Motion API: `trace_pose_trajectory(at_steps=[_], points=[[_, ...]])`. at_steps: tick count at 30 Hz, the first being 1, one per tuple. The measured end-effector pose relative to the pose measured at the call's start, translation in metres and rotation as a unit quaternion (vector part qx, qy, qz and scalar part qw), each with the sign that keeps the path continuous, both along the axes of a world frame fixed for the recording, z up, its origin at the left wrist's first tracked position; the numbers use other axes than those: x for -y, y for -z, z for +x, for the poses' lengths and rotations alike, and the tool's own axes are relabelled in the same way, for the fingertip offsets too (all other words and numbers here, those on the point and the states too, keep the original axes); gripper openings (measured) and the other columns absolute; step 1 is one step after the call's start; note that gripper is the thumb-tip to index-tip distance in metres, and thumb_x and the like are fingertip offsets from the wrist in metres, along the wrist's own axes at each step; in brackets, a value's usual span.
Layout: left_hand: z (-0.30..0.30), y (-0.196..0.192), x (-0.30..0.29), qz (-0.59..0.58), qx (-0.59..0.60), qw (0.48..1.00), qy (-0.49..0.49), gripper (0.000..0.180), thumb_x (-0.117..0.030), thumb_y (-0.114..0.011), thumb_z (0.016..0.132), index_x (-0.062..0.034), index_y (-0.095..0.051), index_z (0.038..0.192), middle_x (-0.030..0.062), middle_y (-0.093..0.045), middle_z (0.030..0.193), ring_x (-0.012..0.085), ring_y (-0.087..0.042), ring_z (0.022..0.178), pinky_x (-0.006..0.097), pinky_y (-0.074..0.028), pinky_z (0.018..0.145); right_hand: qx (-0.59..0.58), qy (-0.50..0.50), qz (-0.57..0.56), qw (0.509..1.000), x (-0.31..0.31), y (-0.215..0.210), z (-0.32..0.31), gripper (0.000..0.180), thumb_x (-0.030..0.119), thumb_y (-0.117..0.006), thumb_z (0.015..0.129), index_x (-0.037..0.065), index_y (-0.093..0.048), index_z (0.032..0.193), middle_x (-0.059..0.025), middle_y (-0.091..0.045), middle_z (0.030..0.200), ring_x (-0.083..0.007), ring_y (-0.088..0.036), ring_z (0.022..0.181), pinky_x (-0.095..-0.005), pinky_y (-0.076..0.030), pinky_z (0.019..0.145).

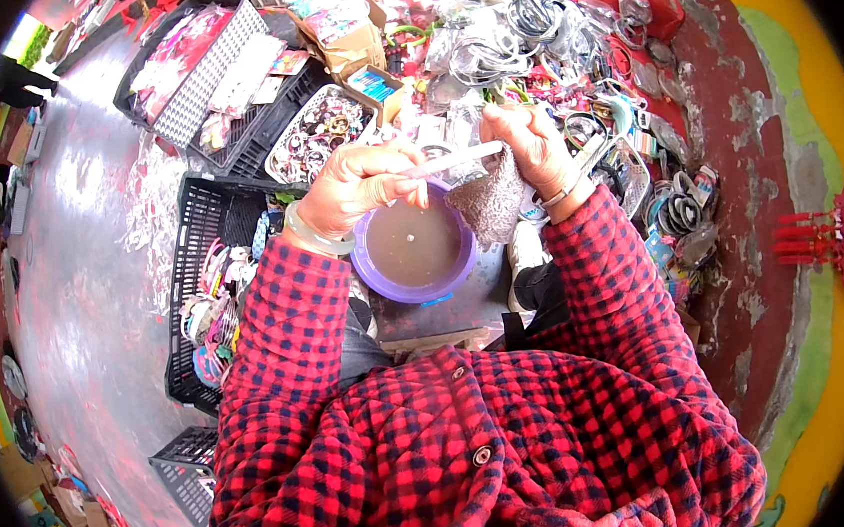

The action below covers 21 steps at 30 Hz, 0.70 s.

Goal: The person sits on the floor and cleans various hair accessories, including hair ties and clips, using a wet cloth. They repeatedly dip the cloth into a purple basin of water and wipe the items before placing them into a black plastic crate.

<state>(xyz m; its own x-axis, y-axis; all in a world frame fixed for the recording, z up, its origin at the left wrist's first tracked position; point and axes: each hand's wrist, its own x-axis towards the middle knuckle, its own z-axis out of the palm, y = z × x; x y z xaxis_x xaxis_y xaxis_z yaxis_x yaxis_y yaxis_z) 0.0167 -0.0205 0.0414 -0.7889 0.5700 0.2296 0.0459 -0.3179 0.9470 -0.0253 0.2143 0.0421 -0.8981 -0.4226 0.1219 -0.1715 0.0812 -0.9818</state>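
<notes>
My left hand (365, 183) is closed, its thumb and fingers pinching one end of a narrow white strip (455, 161), perhaps a hair band. The strip runs across to my right hand (530, 149), which is closed round a greyish-brown textured cloth (492, 202) at the strip's other end. Part of the cloth hangs down below my fingers. Beneath both hands, between my feet, stands a purple basin (380, 280) of murky water with a small white bit floating in it. My right fingers partly hide how the strip meets the cloth.
Black plastic crates (179, 330) with hair accessories stand at the left. A white tray (276, 163) of small bands and cardboard boxes (348, 44) lie ahead. Piled bagged headbands (522, 29) fill the far right. A peeling wall (751, 235) runs along the right.
</notes>
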Motion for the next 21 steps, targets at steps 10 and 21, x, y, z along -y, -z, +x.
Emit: trace_pose_trajectory(at_steps=[10, 21], points=[[-0.001, 0.007, 0.007, 0.136, 0.026, 0.99, -0.027, 0.025, -0.017, -0.059, 0.083, 0.0048, -0.061, 0.071, 0.0134, -0.058, 0.075, 0.0196, -0.055, 0.07, 0.03, -0.043, 0.066, 0.015, 0.076, -0.055, 0.995, -0.004, 0.018, -0.009, 0.032, 0.022, -0.056, 0.086, 0.001, -0.056, 0.063, -0.0009, -0.049, 0.057, -0.0097, -0.041, 0.056, -0.0273, -0.036, 0.058], [-0.029, 0.03, 0.043, 0.332, 0.207, 0.882, -0.262, 0.028, -0.029, -0.047, 0.091, -0.0058, -0.059, 0.083, 0.0051, -0.059, 0.08, 0.0223, -0.054, 0.089, 0.05, -0.035, 0.092, 0.367, 0.281, -0.241, 0.854, -0.04, 0.056, -0.051, 0.033, 0.038, -0.058, 0.083, 0.007, -0.06, 0.094, -0.0084, -0.062, 0.084, -0.0177, -0.057, 0.075, -0.032, -0.045, 0.065]])
